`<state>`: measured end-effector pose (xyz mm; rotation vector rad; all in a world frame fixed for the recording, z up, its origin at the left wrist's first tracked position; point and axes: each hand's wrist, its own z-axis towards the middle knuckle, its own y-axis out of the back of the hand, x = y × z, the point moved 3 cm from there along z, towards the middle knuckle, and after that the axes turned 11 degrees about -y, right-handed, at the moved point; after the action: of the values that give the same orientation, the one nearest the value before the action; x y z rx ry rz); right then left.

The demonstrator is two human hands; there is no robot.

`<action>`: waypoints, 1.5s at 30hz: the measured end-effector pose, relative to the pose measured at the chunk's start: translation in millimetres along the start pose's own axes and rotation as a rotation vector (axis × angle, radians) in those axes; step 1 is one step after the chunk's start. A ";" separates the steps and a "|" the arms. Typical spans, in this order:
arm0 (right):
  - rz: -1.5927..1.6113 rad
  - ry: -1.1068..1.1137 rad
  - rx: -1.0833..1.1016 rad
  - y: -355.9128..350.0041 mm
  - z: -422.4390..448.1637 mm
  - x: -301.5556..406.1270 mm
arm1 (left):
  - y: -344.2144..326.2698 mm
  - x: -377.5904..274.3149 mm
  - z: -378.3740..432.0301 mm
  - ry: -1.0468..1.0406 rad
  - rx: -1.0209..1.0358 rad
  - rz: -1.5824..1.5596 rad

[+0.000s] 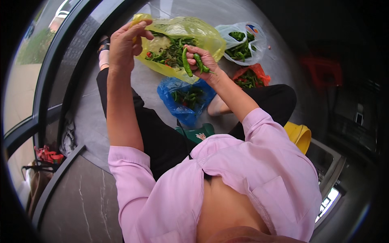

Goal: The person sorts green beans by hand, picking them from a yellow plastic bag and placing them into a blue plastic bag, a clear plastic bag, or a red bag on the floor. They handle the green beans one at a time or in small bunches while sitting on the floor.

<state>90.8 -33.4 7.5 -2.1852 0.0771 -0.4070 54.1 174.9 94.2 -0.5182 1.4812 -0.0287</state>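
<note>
My left hand [124, 44] is raised at the left rim of a translucent yellow plastic bag [197, 29], with a gathered part of the bag in its fingers. The bag lies wide open on the floor, holding green chili peppers [182, 45], a few red ones and some withered plant bits. Above the bag's near edge, my right hand [206, 57] grips several green chilies [186, 63]. One long chili sticks out at the fingertips, and others lie across the palm. To the near side of the yellow bag stands a blue plastic bag [165, 95] with more chilies inside.
A whitish plastic bag [260, 41] and a small red bag [265, 76], both with chilies, sit at the right. My legs flank the blue bag, before a green plastic object [194, 133]. A yellow container [299, 136] stands behind me; a framed glass panel [57, 73] rises left.
</note>
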 end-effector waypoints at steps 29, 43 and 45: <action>-0.149 0.413 -0.284 -23.7 -40.4 -3.8 | -64.4 70.9 -23.8 0.471 0.468 0.197; 0.023 0.245 -0.152 23.8 -85.1 0.9 | -71.6 67.6 -23.6 0.418 0.425 0.233; -0.014 0.255 -0.240 47.7 -102.1 11.8 | -68.2 60.1 -23.9 0.384 0.429 0.253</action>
<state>73.9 -143.3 29.5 -2.3577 0.2621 -0.7148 57.9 86.8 61.5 0.0295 1.8428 -0.2527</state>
